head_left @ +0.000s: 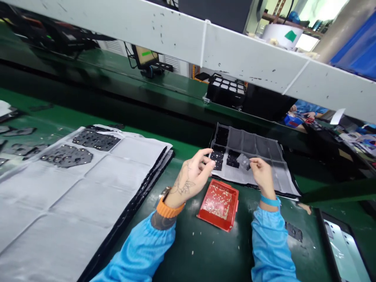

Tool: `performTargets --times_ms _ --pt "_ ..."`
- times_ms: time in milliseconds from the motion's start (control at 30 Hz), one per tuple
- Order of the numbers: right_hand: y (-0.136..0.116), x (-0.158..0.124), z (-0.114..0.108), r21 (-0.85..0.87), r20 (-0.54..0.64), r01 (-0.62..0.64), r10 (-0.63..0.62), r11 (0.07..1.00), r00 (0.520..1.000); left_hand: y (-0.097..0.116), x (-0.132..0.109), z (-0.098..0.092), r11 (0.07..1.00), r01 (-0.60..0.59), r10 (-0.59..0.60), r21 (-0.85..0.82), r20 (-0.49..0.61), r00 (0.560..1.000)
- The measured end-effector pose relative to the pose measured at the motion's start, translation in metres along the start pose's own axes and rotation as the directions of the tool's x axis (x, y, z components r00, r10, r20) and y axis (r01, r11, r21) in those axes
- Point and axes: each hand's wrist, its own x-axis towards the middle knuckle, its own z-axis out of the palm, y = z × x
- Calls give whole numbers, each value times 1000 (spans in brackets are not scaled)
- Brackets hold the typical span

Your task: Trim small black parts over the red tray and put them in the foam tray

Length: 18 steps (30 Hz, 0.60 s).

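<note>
Tray (219,203) between hands, before sheet (264,150)

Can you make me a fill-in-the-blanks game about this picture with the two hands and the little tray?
1. The tray between the two wrists is coloured ____.
2. The left hand has a strap at its wrist that is coloured ____.
3. The right hand, which has a ____ wristband, pinches a small grey piece.
4. The bench under the tray is dark ____.

Missing words: red, orange, blue, green.
</note>
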Motion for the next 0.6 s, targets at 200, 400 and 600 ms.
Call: performTargets --times_ms 200,400,600 --pt "46 10 37 -223 112 -7 33 975 993 4 2 -10 1000 -10 12 26 -74 997" --pt "39 8 40 -329 123 30 11 944 992 5 0 -6 999 1 3 37 -92 996" --pt "65 17 31 -357 99 85 -53 930 994 7 -1 4 981 -86 98 176 -56 994"
